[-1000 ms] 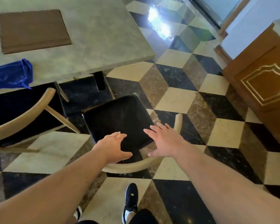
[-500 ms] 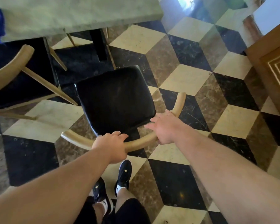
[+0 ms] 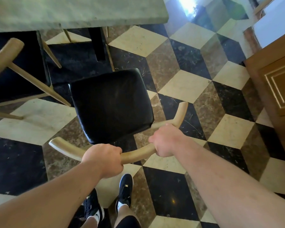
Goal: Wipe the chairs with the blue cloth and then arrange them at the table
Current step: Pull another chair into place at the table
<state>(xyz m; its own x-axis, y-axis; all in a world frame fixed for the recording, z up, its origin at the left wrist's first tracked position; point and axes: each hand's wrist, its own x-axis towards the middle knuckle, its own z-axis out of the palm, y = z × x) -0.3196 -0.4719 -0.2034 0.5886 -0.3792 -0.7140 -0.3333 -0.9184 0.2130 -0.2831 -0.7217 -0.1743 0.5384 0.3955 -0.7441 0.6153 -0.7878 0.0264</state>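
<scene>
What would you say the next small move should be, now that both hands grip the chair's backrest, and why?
Probably a short push forward, toward the table. The left hand and right hand are closed on the curved backrest, and the black seat stands clear of the table edge, while the neighbouring chair sits partly under it.

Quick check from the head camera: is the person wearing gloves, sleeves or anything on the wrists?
No. The left hand and right hand are bare, without gloves, rings or a watch in view. Both forearms are uncovered to the frame edge, so no sleeves show.
</scene>
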